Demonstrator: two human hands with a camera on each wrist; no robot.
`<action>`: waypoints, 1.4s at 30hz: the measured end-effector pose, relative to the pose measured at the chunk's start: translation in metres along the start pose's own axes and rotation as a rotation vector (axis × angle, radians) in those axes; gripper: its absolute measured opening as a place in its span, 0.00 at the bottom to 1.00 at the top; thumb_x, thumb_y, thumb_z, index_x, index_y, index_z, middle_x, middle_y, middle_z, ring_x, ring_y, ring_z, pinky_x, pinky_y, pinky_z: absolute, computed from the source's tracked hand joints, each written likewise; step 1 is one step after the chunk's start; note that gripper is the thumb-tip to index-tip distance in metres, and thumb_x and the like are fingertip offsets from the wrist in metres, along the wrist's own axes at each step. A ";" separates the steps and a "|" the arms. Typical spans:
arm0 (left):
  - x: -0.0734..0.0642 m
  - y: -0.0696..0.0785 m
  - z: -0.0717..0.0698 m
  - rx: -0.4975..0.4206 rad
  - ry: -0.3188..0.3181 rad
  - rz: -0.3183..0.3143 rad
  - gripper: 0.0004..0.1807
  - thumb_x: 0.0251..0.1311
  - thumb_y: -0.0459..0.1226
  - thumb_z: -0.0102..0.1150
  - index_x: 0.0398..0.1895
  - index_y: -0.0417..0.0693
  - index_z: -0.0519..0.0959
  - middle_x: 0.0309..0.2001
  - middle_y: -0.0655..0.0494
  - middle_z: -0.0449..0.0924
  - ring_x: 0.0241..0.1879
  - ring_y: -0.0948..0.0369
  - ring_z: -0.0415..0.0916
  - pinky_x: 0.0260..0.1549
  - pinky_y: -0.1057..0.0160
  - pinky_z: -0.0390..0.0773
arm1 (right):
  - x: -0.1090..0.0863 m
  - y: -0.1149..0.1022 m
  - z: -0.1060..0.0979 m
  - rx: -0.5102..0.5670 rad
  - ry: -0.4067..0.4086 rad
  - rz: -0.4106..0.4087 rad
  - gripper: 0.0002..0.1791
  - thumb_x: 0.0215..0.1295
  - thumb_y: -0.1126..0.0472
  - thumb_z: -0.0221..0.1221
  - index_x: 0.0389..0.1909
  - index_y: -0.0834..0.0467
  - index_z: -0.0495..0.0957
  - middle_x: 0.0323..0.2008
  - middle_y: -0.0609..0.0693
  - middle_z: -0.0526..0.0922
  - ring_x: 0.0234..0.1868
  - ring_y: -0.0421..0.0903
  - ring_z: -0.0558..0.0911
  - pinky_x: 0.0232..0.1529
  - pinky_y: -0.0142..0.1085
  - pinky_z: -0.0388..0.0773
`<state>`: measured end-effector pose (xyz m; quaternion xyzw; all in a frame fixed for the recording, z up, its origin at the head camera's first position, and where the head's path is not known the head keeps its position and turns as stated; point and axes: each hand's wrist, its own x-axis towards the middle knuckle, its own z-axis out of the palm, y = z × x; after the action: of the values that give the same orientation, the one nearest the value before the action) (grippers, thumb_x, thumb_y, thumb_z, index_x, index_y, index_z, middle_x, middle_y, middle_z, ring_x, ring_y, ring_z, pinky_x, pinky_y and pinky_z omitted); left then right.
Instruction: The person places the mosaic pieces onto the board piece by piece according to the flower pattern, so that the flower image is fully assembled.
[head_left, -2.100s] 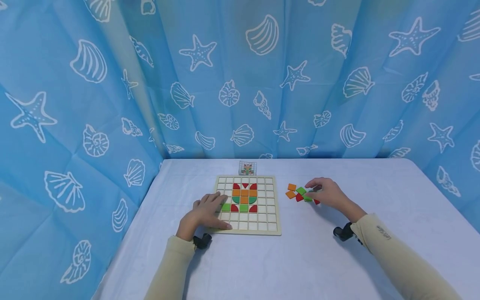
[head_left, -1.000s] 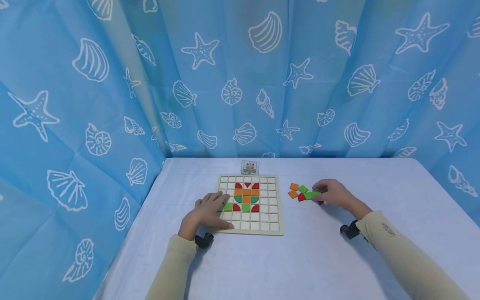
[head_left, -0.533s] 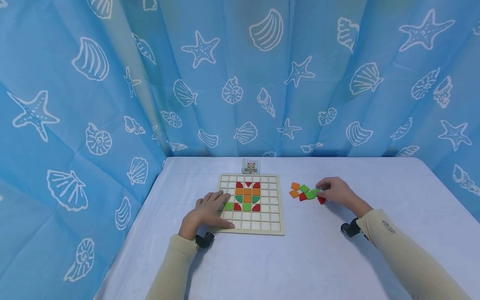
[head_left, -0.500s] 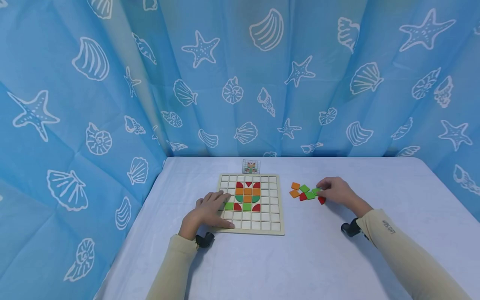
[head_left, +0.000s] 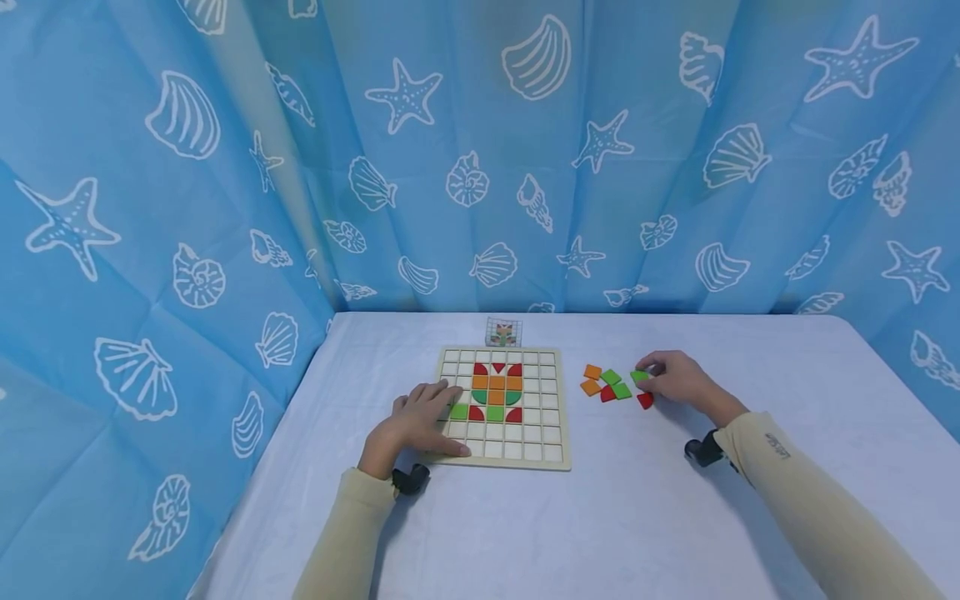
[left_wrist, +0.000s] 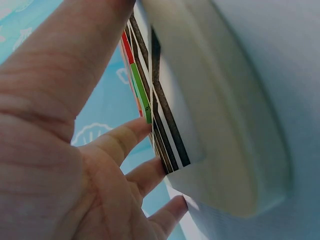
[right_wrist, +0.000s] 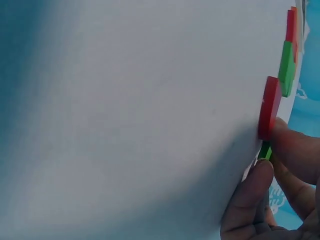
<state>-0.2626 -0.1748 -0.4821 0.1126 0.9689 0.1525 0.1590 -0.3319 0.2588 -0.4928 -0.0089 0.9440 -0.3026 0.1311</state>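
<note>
Two hands are working at a desk (head_left: 600,517) under a white cloth; the left hand (head_left: 411,423) is lying flat, fingers straight, on the near-left corner of a gridded board (head_left: 551,417), steadying it; the right hand (head_left: 675,379) is pinching a green tile (head_left: 639,376) at the right end of a loose pile (head_left: 609,386), just right of the board.

The step in hand looks like picking up the next piece; the tile is only just gripped, close above the cloth, beside a red piece (head_left: 645,401). The next move would seem to call for carrying it left over the board's rim and lowering it square into a vacant cell beside the coloured figure, with the left hand holding the board down.

Counting the loose pieces from the head view: two orange, three green with the pinched one, two red. On the board the coloured cells are making a flower: six red, six orange, five green as far as I can tell, since the left fingers are hiding part of the bottom row. One small pattern card (head_left: 502,332) is standing behind the board.
</note>
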 end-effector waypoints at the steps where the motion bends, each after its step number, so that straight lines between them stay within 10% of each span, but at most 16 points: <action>1: 0.000 0.000 0.000 -0.003 0.001 0.001 0.58 0.40 0.64 0.74 0.76 0.62 0.58 0.78 0.52 0.52 0.75 0.48 0.48 0.70 0.34 0.52 | 0.000 0.000 -0.001 -0.006 0.003 0.003 0.24 0.64 0.55 0.64 0.57 0.63 0.76 0.52 0.67 0.76 0.48 0.59 0.75 0.45 0.45 0.80; 19: 0.000 0.004 -0.007 -0.007 0.001 -0.001 0.58 0.41 0.63 0.74 0.76 0.61 0.58 0.78 0.52 0.53 0.75 0.47 0.48 0.70 0.34 0.52 | -0.002 -0.005 -0.009 -0.096 0.062 -0.057 0.17 0.65 0.60 0.62 0.50 0.66 0.76 0.47 0.64 0.79 0.44 0.57 0.78 0.47 0.48 0.81; 42: -0.004 0.002 -0.002 -0.035 0.002 0.002 0.57 0.40 0.62 0.74 0.76 0.60 0.59 0.77 0.51 0.54 0.75 0.47 0.49 0.71 0.34 0.51 | -0.023 -0.097 0.007 -0.062 0.214 -0.277 0.12 0.67 0.61 0.62 0.49 0.60 0.81 0.43 0.57 0.84 0.43 0.52 0.81 0.47 0.45 0.83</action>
<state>-0.2593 -0.1739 -0.4788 0.1106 0.9661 0.1696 0.1600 -0.3142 0.1775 -0.4366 -0.1107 0.9512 -0.2879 -0.0136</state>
